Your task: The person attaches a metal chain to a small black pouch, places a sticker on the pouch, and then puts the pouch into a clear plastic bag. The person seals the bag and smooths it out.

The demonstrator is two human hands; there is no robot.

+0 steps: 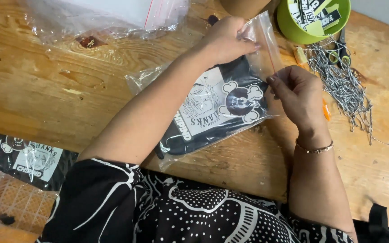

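While the left hand (223, 40) pinches the clear bag's (260, 38) mouth open, the right hand (296, 92) grips its red-strip edge — folded black garment (212, 110) inside, mid-bench, near the far edge.

A small packing workshop: wooden table (46, 90) strewn with plastic bags (104, 18), cord bundles (343, 85), a tub of tags (314, 18).

There is a single view, from a camera worn on the person's head. It looks steeply down and slightly forward over a wooden table (37, 90), close enough that the forearms fill the middle of the frame. The person's patterned black top (167, 211) lies along the bottom edge, and the table's far side runs out at the top. No second view shares the scene.
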